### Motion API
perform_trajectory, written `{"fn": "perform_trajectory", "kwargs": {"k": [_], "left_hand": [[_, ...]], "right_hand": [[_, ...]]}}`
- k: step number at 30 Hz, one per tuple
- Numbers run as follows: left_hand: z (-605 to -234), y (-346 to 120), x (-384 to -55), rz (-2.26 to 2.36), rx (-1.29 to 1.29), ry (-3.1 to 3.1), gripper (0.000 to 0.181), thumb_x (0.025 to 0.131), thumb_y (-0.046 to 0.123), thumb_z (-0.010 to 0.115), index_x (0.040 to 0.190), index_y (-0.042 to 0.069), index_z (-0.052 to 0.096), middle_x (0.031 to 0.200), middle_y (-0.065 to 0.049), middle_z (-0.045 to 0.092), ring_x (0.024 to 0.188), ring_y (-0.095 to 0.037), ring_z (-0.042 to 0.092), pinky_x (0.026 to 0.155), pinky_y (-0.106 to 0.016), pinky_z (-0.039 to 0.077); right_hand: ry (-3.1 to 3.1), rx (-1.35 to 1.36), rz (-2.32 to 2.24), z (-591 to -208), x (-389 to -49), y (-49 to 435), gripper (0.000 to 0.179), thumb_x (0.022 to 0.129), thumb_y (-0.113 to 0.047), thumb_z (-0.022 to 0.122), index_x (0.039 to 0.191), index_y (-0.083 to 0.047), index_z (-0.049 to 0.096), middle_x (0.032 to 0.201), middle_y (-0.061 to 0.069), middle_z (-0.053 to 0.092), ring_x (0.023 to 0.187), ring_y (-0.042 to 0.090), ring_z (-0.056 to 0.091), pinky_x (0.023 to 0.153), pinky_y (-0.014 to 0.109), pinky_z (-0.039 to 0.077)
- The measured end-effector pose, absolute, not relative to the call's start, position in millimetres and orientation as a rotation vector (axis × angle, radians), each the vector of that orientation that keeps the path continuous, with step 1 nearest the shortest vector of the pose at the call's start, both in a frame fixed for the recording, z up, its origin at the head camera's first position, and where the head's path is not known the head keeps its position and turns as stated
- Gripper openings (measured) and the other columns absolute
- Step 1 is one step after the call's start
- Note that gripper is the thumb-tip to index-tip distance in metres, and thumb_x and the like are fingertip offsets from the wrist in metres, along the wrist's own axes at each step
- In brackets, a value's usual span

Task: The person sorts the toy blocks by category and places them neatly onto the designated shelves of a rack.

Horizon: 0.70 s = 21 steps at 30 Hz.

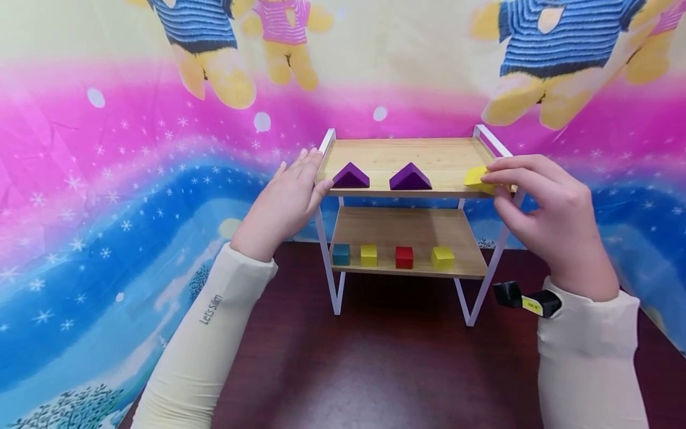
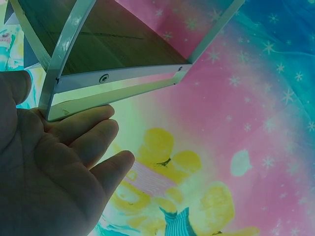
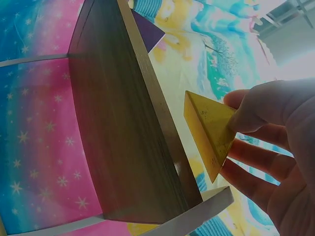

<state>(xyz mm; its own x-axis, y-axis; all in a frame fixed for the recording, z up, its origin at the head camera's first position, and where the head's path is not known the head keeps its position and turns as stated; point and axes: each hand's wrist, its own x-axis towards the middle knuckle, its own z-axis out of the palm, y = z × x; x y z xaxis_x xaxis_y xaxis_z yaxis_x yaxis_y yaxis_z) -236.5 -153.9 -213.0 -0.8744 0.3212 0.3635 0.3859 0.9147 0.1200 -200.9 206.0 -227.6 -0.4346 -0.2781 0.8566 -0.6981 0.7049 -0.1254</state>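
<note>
My right hand pinches a yellow triangular block between thumb and fingers, at the right front end of the upper shelf. In the right wrist view the block shows close beside the shelf's front edge. Two purple triangular blocks, one at the left and one near the middle, stand along that same edge. My left hand lies with extended fingers against the white frame at the rack's left end, its thumb near the left purple block.
On the lower shelf sit a blue cube, a yellow cube, a red cube and another yellow cube. The rack stands on a dark red-brown table, before a printed cloth backdrop.
</note>
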Motion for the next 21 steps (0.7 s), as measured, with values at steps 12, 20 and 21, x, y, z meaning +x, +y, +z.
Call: {"fn": "perform_trajectory", "kwargs": {"k": [12, 20, 21], "left_hand": [[-214.0, -154.7, -236.3, -0.274, -0.517, -2.735, 0.069, 0.108, 0.046, 0.040, 0.163, 0.010, 0.019, 0.168, -0.008, 0.018, 0.156, -0.022, 0.010, 0.126, -0.047, 0.007], [-214.4, -154.3, -236.0, -0.280, -0.520, -2.726, 0.069, 0.108, 0.046, 0.040, 0.163, 0.009, 0.020, 0.168, -0.009, 0.019, 0.156, -0.022, 0.011, 0.126, -0.048, 0.008], [-214.5, -154.3, -235.9, -0.282, -0.520, -2.725, 0.069, 0.108, 0.046, 0.040, 0.163, 0.009, 0.020, 0.168, -0.009, 0.019, 0.156, -0.022, 0.011, 0.126, -0.048, 0.008]], "right_hand": [[-2.077, 0.835, 0.527, -213.5, -213.5, 199.6, 0.037, 0.077, 0.010, 0.082, 0.111, -0.001, 0.076, 0.117, 0.014, 0.070, 0.110, 0.031, 0.064, 0.090, -0.001, 0.034], [-2.133, 0.848, 0.472, -209.2, -218.9, 199.1, 0.035, 0.079, 0.009, 0.081, 0.112, -0.001, 0.075, 0.118, 0.014, 0.069, 0.113, 0.033, 0.063, 0.093, -0.003, 0.029], [-2.140, 0.856, 0.468, -208.8, -219.2, 199.3, 0.035, 0.079, 0.009, 0.081, 0.112, -0.001, 0.075, 0.118, 0.014, 0.069, 0.113, 0.033, 0.063, 0.092, -0.003, 0.029]]}}
